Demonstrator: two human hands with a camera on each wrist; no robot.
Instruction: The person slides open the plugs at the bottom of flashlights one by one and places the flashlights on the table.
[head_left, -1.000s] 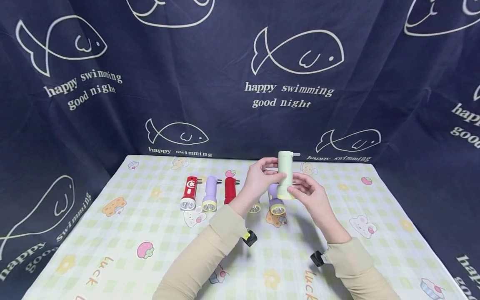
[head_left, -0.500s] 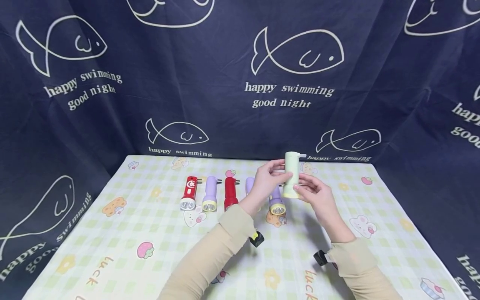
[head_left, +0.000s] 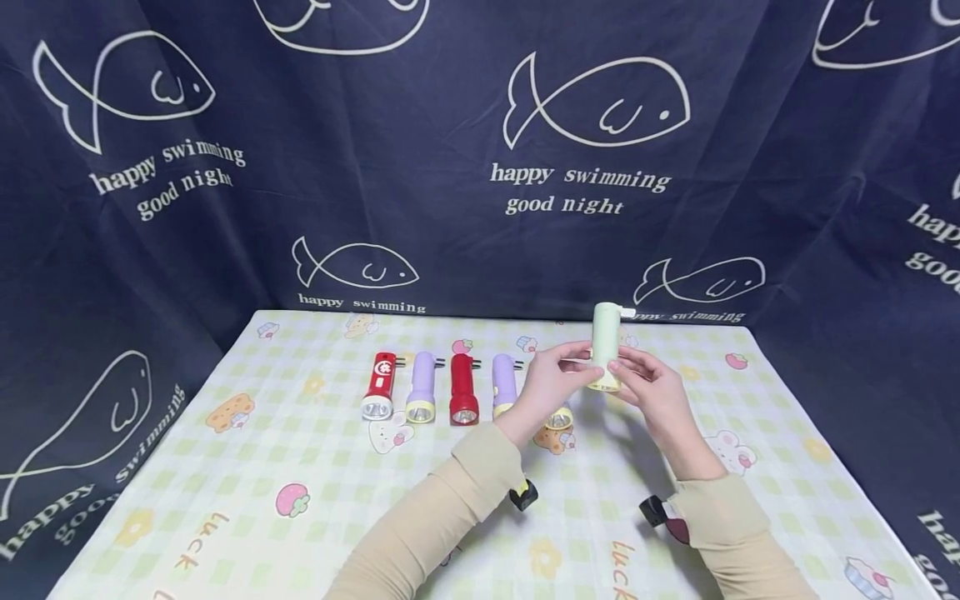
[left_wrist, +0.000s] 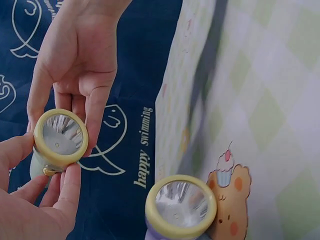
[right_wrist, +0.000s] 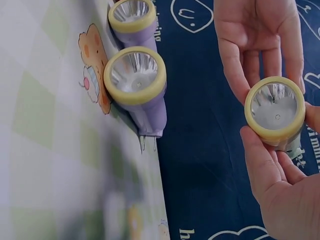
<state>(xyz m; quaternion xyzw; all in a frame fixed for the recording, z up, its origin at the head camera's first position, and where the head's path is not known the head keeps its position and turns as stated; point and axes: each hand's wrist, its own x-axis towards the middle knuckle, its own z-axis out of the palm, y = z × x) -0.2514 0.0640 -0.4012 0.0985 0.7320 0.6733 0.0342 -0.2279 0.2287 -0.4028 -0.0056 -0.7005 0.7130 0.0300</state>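
A light green flashlight (head_left: 606,332) with a yellow rim is held upright above the table, its lens (left_wrist: 62,134) facing down. From its top end a pale plug (head_left: 628,312) sticks out to the right. My left hand (head_left: 557,379) pinches the lower body from the left, and a small yellow switch (left_wrist: 48,171) shows near those fingers. On the opposite side my right hand (head_left: 662,398) holds the same flashlight between thumb and fingers. Behind the left hand lies a purple flashlight (right_wrist: 150,112), mostly hidden in the head view.
To the left, a red flashlight with a white head (head_left: 378,383), a purple one (head_left: 422,383), an all-red one (head_left: 462,387) and another purple one (head_left: 504,379) lie in a row, lenses toward me. A checked cloth (head_left: 247,467) covers the table; a navy curtain (head_left: 450,108) hangs behind.
Both hands have carried the green flashlight to the right. The fingers now sit lower on its body. More of the purple flashlights' row is uncovered; the flashlights on the table have not moved.
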